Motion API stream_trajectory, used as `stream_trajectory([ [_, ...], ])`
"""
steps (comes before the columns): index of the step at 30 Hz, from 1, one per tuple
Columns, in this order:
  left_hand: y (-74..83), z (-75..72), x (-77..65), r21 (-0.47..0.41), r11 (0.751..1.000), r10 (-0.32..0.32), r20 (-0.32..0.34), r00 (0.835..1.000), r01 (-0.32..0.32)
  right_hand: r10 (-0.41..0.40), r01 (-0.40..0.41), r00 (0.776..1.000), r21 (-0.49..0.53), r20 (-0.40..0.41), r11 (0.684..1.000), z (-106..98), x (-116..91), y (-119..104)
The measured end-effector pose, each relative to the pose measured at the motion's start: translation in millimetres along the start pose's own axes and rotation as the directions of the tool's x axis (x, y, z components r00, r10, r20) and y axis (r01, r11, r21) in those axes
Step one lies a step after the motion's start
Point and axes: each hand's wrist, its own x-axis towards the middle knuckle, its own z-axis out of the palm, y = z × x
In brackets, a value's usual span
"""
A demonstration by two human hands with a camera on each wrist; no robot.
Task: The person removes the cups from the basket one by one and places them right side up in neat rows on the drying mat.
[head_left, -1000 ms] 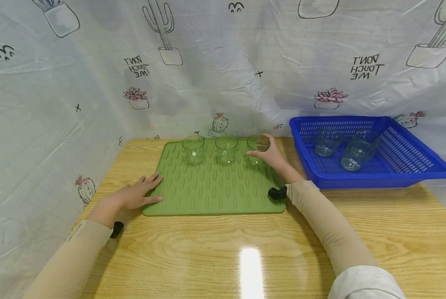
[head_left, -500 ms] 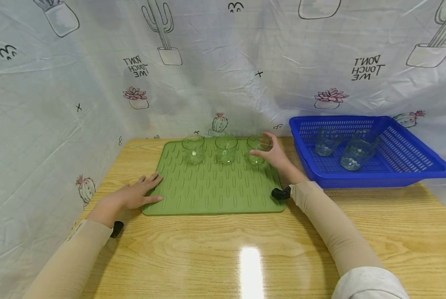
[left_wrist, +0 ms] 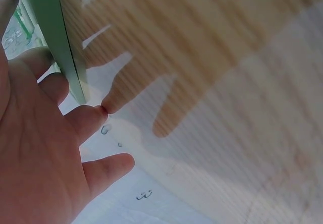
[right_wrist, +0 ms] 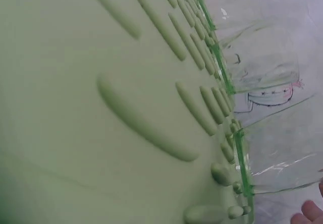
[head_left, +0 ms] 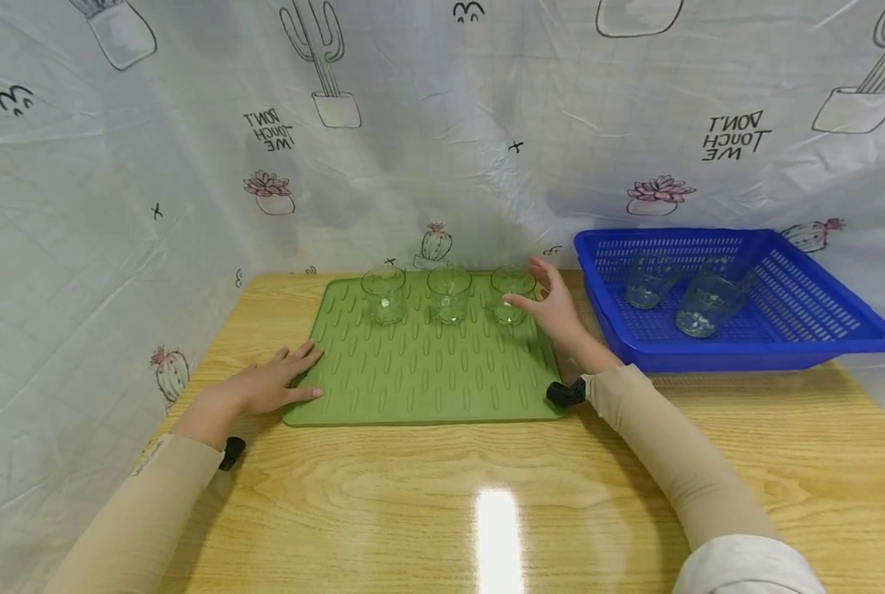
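Note:
Three clear glasses stand upright in a row along the back of a green ridged mat (head_left: 427, 371): a left glass (head_left: 384, 297), a middle glass (head_left: 449, 297) and a right glass (head_left: 510, 309). My right hand (head_left: 558, 316) is beside the right glass, thumb and fingers spread apart, with the thumb overlapping the glass in the head view. In the right wrist view, fingertips (right_wrist: 309, 214) show just past that glass (right_wrist: 282, 148). My left hand (head_left: 267, 388) lies with spread fingers at the mat's left edge; its palm (left_wrist: 35, 138) shows in the left wrist view.
A blue plastic basket (head_left: 732, 361) stands at the back right of the wooden table (head_left: 383, 503), with several glasses (head_left: 702, 309) inside it. A patterned white curtain (head_left: 412, 165) hangs behind and to the left.
My right hand has loosened from around the right glass and drawn back to the right, its fingers opening wider. The glasses and my left hand have stayed where they were.

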Motion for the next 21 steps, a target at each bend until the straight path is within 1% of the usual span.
stream_trajectory([
  [5, -0.6, -0.7, 0.2, 0.005, 1.000, 0.009, 0.001, 1.000, -0.009, -0.048, 0.047, 0.997, -0.025, -0.065, 0.999, -0.2, -6.6, -9.2],
  [9, -1.7, 0.4, 0.9, 0.008, 1.000, 0.011, 0.002, 1.000, -0.011, -0.082, 0.082, 0.992, -0.007, -0.096, 0.997, 0.0, -13.1, -14.8],
  [15, -2.0, 1.3, 0.0, 0.007, 1.000, 0.008, 0.003, 1.000, -0.008, -0.143, 0.148, 0.985, 0.044, -0.094, 0.988, 1.3, -21.6, -23.3],
  [18, -0.3, 1.9, -0.1, 0.005, 1.000, 0.008, 0.001, 1.000, -0.008, -0.183, 0.189, 0.980, 0.085, -0.079, 0.978, 1.9, -26.8, -29.4],
  [21, 1.3, 1.4, -1.1, 0.007, 1.000, 0.009, -0.001, 1.000, -0.009, -0.229, 0.234, 0.972, 0.096, -0.060, 0.967, 1.5, -33.1, -36.8],
])
